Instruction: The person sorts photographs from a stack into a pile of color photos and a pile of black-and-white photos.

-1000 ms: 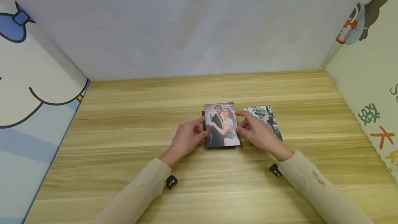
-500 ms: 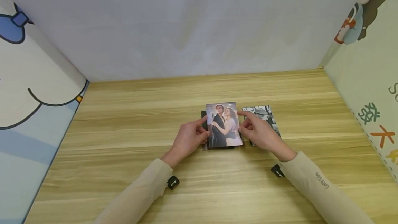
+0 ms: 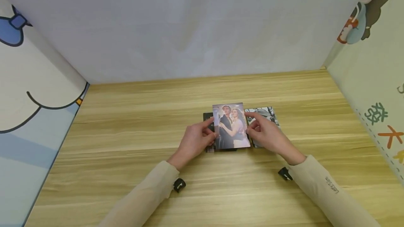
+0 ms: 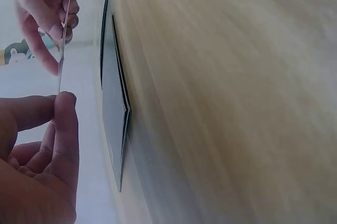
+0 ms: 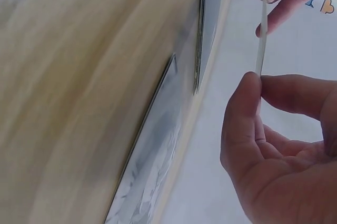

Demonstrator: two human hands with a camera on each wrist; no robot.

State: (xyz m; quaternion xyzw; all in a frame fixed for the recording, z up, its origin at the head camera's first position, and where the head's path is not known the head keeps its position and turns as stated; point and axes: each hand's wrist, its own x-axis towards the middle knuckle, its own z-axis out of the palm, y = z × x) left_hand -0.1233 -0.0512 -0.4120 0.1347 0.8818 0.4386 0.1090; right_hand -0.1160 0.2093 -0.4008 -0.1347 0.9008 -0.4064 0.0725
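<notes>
I see my left hand [image 3: 195, 139] and right hand [image 3: 264, 133] pinching the colour photo [image 3: 231, 126] by its side edges, fingers curled, lifted clear above the dark stack [image 3: 208, 117]. A black-and-white photo [image 3: 268, 112] lies just right. Bare bench [image 3: 126, 122] spreads wide all round. The sleeve print [image 3: 331, 185] is unreadable.

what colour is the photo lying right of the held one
Black and white photo, clearest in the head view.
</notes>
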